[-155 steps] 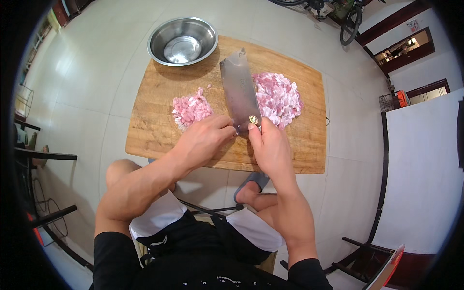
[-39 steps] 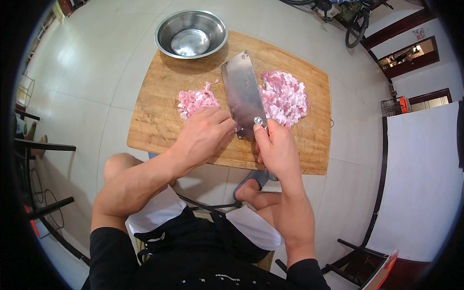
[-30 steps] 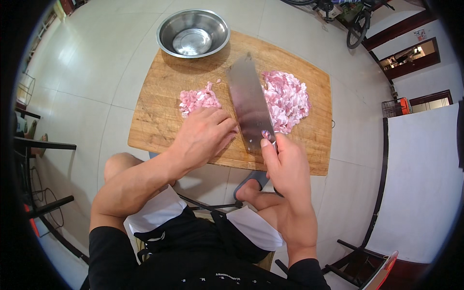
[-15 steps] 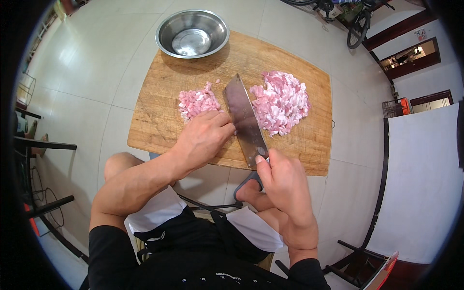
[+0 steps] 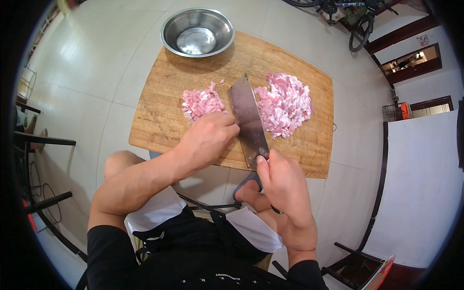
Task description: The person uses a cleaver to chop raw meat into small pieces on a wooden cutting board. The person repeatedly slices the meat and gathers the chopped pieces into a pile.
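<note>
Clearly, we have our right hand [image 5: 285, 181] wrapped around the handle of a broad, rectangular grey steel cleaver [image 5: 249, 121], the thumb resting at the blade's heel. The blade points forward from that hand, between the two heaps of meat; whether its edge touches the board we cannot tell. Our left hand [image 5: 210, 137], fingers curled, sits close beside the blade, but what it pinches is hidden. Just ahead of it lies a small heap of finely diced pink meat [image 5: 203, 102]; ahead of the right hand is a larger mound of pink-and-white sliced meat [image 5: 285, 104], all on a thick brown wooden board [image 5: 309, 154]. Beyond the left hand stands a round, shiny stainless-steel bowl [image 5: 222, 34]. We judge the cleaver stiff and weighty, best held by its handle, and the meat soft and slippery, best pinned under tucked fingertips. Against the frame from five seconds ago, our right hand and the cleaver are nearer to our body, while the bowl and both heaps keep their places.
</note>
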